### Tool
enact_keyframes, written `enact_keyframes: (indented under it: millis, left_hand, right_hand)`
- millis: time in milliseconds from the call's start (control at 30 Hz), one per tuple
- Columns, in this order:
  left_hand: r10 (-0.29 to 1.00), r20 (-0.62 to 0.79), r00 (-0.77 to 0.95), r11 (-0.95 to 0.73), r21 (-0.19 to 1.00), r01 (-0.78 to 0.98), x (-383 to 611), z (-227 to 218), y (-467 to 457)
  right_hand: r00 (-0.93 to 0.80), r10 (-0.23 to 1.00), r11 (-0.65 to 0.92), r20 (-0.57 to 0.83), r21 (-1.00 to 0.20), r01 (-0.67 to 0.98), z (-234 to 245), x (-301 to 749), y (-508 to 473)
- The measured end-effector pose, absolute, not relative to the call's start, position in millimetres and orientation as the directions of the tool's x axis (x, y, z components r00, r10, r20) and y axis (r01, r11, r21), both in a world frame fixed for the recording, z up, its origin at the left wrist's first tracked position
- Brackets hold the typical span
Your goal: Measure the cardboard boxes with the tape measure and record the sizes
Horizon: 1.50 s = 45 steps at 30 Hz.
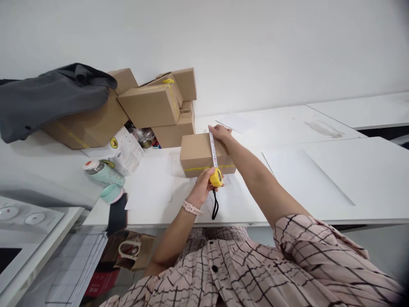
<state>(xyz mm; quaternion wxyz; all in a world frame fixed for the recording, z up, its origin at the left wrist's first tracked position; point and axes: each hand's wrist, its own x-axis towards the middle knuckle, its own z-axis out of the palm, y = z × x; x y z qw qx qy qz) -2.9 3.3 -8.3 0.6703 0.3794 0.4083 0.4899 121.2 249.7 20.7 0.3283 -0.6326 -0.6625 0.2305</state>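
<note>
A small brown cardboard box [196, 150] with a yellow strip along its front lies on the white table in front of me. My left hand [203, 184] grips a yellow tape measure [216, 177] by the box's near side, its black wrist strap hanging down. From the case, the white blade [213, 149] runs out across the top of the box to the far edge. There my right hand [221, 132] has its fingers closed at the blade's end, the thumb pressing beside it. The fingertips of that hand are partly hidden.
Larger cardboard boxes [150, 104] are stacked at the back left, under a dark grey bag [54, 96]. A mint thermos [107, 172] and a mint cup [111, 194] stand at the table's left. White sheets [148, 179] lie left, and a large white sheet [303, 179] lies right.
</note>
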Motion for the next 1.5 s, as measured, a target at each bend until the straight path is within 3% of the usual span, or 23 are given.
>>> enact_keyframes:
  millis: [133, 233, 333, 400, 500, 567, 667, 767, 867, 933, 1133, 1500]
  left_hand:
    - [1.000, -0.004, -0.006, 0.002, 0.963, -0.269, -37, -4, -8]
    - [0.961, 0.110, -0.254, -0.148, 0.979, -0.138, -72, -9, -6]
    - [0.944, 0.100, -0.315, -0.133, 0.987, -0.085, -97, -17, 9]
    - [0.965, 0.050, -0.258, -0.080, 0.991, -0.106, -104, -17, 21]
    - [0.980, 0.048, -0.192, -0.074, 0.989, -0.126, -105, -5, 36]
    - [0.981, 0.088, -0.175, -0.110, 0.987, -0.121, -104, 11, 46]
    - [0.981, 0.126, -0.149, -0.144, 0.983, -0.115, -103, 36, 61]
    - [0.976, 0.143, -0.164, -0.160, 0.983, -0.094, -101, 51, 70]
    - [0.962, 0.200, -0.185, -0.215, 0.974, -0.066, -88, 49, 59]
    - [0.971, 0.204, -0.121, -0.215, 0.973, -0.081, -72, 36, 40]
    - [0.990, -0.009, 0.137, 0.032, 0.985, -0.168, -16, -29, -7]
    - [0.977, -0.081, 0.197, 0.124, 0.969, -0.216, 8, -66, -6]
  right_hand:
    - [0.118, 0.974, 0.149, 0.193, -0.941, 0.304, 18, 168, 225]
    - [0.167, 0.979, 0.083, 0.114, -0.980, 0.181, 4, 202, 182]
    - [0.034, 0.999, -0.029, -0.025, -0.992, 0.123, -10, 214, 137]
    - [-0.080, 0.997, 0.001, -0.012, -0.988, 0.153, -10, 212, 118]
    - [-0.152, 0.982, 0.163, 0.115, -0.919, 0.358, 8, 203, 115]
    - [-0.137, 0.972, 0.235, 0.191, -0.801, 0.550, 26, 197, 127]
    - [-0.063, 0.974, 0.183, 0.217, -0.597, 0.781, 49, 186, 152]
    - [-0.017, 0.971, 0.129, 0.240, -0.459, 0.879, 60, 171, 177]
    - [-0.072, 0.928, 0.220, 0.366, -0.378, 0.899, 61, 155, 198]
    - [-0.109, 0.908, 0.270, 0.404, -0.366, 0.891, 59, 145, 210]
    - [-0.138, 0.916, 0.282, 0.377, -0.359, 0.890, 53, 133, 228]
    - [-0.073, 0.935, 0.245, 0.348, -0.481, 0.842, 58, 130, 229]
